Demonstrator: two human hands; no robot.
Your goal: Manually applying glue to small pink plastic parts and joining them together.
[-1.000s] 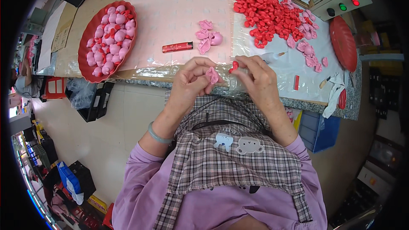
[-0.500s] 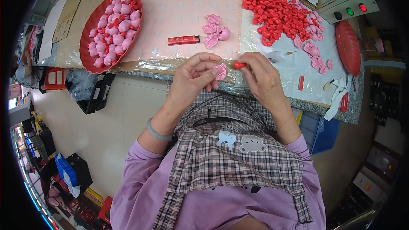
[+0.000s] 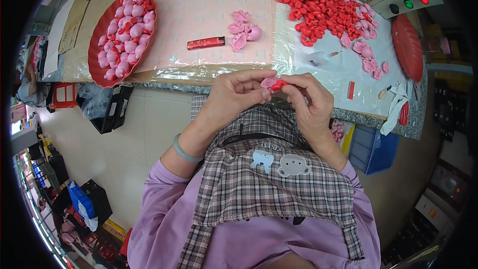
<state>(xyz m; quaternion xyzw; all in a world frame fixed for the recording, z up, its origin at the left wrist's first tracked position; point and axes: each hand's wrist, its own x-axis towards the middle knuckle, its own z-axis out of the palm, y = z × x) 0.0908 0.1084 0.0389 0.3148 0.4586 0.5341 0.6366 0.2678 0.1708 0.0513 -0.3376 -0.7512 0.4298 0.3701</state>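
Observation:
My left hand (image 3: 238, 91) pinches a small hollow pink plastic piece (image 3: 269, 82) just in front of the table edge. Between the fingertips of my right hand (image 3: 311, 98) is a small glossy red piece (image 3: 279, 85), pressed against the pink one. Where the two pieces meet is partly covered by my fingers. Beyond my hands, several pink pieces (image 3: 240, 41) lie on the table beside a red lighter (image 3: 206, 43). A small clear bottle with a thin tip (image 3: 321, 58) rests to their right.
A red scalloped tray (image 3: 93, 60) of pink and red pieces stands at the left. A large pile of red pieces (image 3: 318, 7) and loose pink pieces (image 3: 367, 52) occupy the right. Beyond them are another red tray (image 3: 407, 47) and a box with lit buttons (image 3: 408, 4).
My right hand has brought the red piece leftward against the pink piece; before, they were apart. Both hands now sit close together. The view has shifted slightly.

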